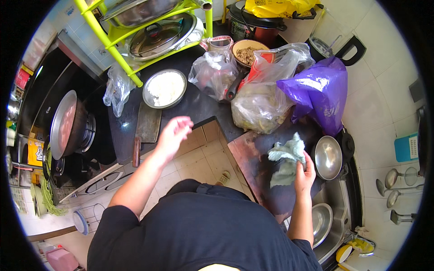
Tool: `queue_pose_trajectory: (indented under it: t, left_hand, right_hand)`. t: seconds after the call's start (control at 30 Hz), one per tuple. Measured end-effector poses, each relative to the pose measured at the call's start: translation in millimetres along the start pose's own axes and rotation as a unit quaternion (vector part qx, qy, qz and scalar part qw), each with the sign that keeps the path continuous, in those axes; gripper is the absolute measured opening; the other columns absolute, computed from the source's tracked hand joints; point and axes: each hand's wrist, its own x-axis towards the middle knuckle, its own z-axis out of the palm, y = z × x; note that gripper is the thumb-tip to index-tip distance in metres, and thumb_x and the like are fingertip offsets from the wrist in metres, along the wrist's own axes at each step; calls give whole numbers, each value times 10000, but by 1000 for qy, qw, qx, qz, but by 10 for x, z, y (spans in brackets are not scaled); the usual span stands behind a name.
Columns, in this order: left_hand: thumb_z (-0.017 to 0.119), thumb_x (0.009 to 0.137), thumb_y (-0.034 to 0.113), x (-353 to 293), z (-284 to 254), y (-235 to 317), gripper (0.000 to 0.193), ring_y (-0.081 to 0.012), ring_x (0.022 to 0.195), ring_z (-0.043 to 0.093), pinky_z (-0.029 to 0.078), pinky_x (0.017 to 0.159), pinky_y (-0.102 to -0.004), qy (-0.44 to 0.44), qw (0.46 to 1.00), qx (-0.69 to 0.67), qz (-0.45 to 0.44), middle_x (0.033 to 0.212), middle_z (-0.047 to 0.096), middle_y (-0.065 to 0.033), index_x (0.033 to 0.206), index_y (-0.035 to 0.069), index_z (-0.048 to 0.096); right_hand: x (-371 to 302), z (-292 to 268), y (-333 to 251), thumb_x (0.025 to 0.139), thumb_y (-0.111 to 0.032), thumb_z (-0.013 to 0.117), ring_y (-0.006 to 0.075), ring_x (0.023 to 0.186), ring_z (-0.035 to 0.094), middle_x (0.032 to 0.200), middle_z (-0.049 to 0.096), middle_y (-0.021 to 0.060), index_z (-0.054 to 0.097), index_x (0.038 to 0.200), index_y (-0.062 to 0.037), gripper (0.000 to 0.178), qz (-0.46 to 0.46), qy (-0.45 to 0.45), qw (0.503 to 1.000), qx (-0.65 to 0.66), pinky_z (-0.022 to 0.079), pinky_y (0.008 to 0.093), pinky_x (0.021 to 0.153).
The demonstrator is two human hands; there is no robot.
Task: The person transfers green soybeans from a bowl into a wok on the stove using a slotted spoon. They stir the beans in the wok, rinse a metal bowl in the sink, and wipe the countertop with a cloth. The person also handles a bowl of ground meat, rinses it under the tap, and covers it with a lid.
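Observation:
My right hand point(305, 175) grips a pale grey-green cloth point(291, 148) by its edge. The crumpled cloth hangs over a dark, stained board point(244, 151) on the right side of the counter. Over the gap between the counters, my left hand point(174, 134) is raised with loosely bent fingers and nothing visible in it. Nearest to that hand lies a cleaver point(148, 124) with a wooden handle, flat on the black counter. Just behind the cleaver stands a metal bowl of white food point(166, 89), perhaps rice.
A wok point(68, 124) sits on the stove at left. Clear plastic bags point(260, 106) and a purple bag point(323, 92) crowd the right counter. An empty metal bowl point(327, 157) stands near the sink point(341, 212). A green rack point(110, 45) holds pans and lids.

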Motion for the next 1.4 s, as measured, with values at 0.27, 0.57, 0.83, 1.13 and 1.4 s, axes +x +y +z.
queue_pose_trajectory:
  t: [0.27,0.57,0.83,1.13,1.4]
  left_hand:
    - [528,841,41,1192,119,552,234,-120,925,527,419,814,-249,84,945,62,311,1062,553,-67,1074,26,519]
    - [576,794,235,3430,549,518,231,-138,583,536,425,502,-305,-124,977,168,48,691,591,-39,911,40,612]
    - [607,748,395,3869,1095,630,542,-325,976,569,454,808,-379,-66,859,507,26,1046,576,-221,1077,-24,503]
    - [279,894,297,4345,1076,441,458,-359,1002,543,410,871,-419,-59,831,553,-2,1096,545,-230,1135,-70,408]
    - [573,715,126,4234,1142,856,285,-319,747,630,502,610,-357,-126,764,633,19,850,639,-187,919,-70,609]
  right_hand:
    - [46,154,-147,745,-63,606,310,1069,475,1157,509,135,580,1012,-58,268,-75,-1,950,-302,377,379,913]
    - [150,779,-650,742,-35,585,288,992,537,1063,573,124,592,979,-58,239,-91,-34,965,-244,413,362,865]
    - [48,1021,-772,747,-49,582,287,941,564,1029,594,113,588,955,-53,208,-33,-42,965,-258,442,354,821]
    - [-154,1076,-636,765,-79,584,269,901,580,959,615,111,599,941,-41,180,54,-48,968,-239,459,334,793]
    - [-188,1003,-631,762,-89,593,271,879,587,931,621,113,600,943,-36,189,21,-41,968,-248,467,337,775]
